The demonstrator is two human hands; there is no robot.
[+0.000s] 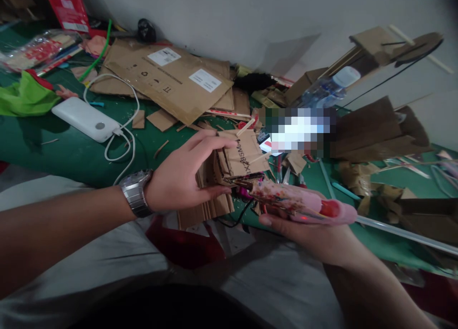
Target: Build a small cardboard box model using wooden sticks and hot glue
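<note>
My left hand (pixel 182 176), with a metal watch (pixel 135 193) on the wrist, grips a small cardboard model (pixel 240 159) built from cut pieces and thin wooden sticks. Its fingers lie over the top and the thumb under the bottom edge. My right hand (pixel 315 236) is closed round a pink glue gun (pixel 296 204). The gun's nozzle touches the model's lower edge. A clear glue stick (pixel 404 231) juts out of the gun's back to the right.
A green table (pixel 71 148) carries a white power bank (pixel 84 119) with a white cable, flattened cardboard boxes (pixel 168 78), brown scraps, a plastic bottle (pixel 327 90) and green cloth (pixel 25 97). A grey wall stands behind. A blurred patch hides something mid-table.
</note>
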